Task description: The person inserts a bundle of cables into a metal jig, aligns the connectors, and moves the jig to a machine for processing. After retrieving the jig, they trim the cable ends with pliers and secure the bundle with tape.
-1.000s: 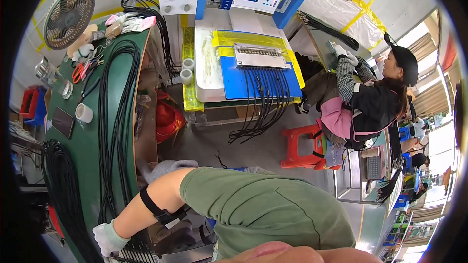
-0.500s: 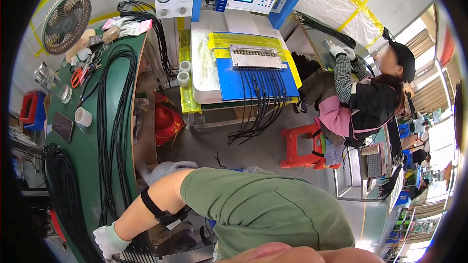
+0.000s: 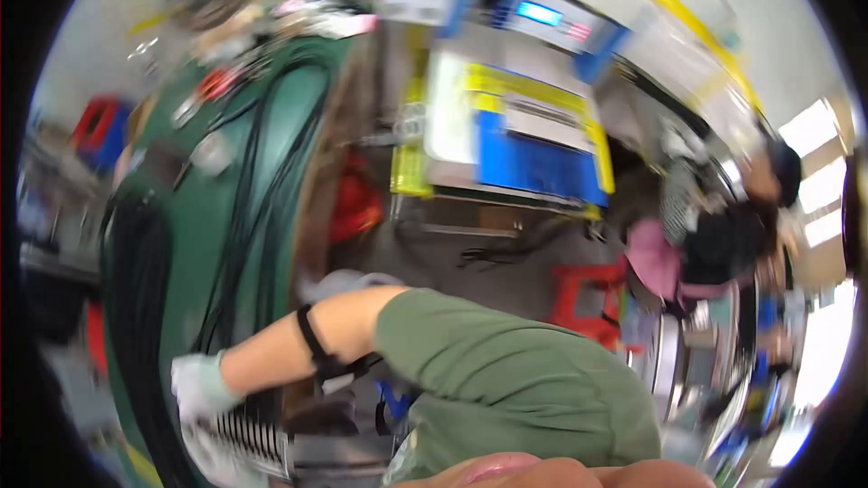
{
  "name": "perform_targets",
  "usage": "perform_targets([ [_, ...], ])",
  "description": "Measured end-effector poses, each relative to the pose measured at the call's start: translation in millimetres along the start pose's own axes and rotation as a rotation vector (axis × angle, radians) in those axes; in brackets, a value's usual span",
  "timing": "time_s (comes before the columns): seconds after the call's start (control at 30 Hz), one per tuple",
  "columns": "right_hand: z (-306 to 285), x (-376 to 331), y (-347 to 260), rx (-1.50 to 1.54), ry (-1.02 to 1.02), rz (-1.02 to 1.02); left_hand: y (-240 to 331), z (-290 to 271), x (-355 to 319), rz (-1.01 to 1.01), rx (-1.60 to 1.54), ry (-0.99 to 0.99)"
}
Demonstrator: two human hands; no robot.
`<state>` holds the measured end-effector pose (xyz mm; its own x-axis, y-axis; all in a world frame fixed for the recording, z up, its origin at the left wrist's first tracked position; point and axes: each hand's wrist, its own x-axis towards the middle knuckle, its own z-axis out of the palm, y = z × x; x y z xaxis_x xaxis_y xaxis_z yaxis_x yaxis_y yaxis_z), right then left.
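My right hand [image 3: 194, 387], in a white glove with a pale green cuff, is at the left table's near end, its fingers curled in; what is in them is hidden. Just below is my left hand [image 3: 221, 463], also gloved and smeared by motion, so its grip is unclear. Both hands lie against a slotted metal fixture [image 3: 251, 436], whose row of bright strips shows to their right. Black cables [image 3: 140, 307] lie bundled on the green table [image 3: 194, 244] beyond my hands. A dark strap circles my right forearm.
A press machine [image 3: 542, 14] stands far ahead, with another metal fixture [image 3: 547, 122] on its blue plate. Scissors [image 3: 214, 83] and a white roll [image 3: 211, 154] lie on the green table. At right, a co-worker [image 3: 723, 244] sits by a red stool [image 3: 588, 303].
The view has swung left, so the surroundings sit further right and are blurred. My left hand has come into view beside the slotted fixture, and more of that fixture shows.
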<state>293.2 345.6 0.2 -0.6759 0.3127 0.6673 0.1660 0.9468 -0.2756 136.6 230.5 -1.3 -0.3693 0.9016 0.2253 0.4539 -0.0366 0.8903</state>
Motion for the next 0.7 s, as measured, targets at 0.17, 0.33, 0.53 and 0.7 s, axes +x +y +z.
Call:
perform_targets([
  [0.17, 0, 15, -19, 0.051, -0.041, 0.174, 5, -18, 1, 0.191, 0.123, 0.052],
  [0.33, 36, 49, -52, 0.215, -0.154, 0.124, -23, -82, 3, 0.630, 0.355, 0.129],
  [0.53, 54, 71, -63, 0.156, -0.311, 0.216, -51, -115, -7, 0.379, 0.195, 0.185],
  [0.7, 62, 66, -46, 0.097, -0.197, 0.291, -78, -139, -8, 0.137, -0.028, 0.285],
])
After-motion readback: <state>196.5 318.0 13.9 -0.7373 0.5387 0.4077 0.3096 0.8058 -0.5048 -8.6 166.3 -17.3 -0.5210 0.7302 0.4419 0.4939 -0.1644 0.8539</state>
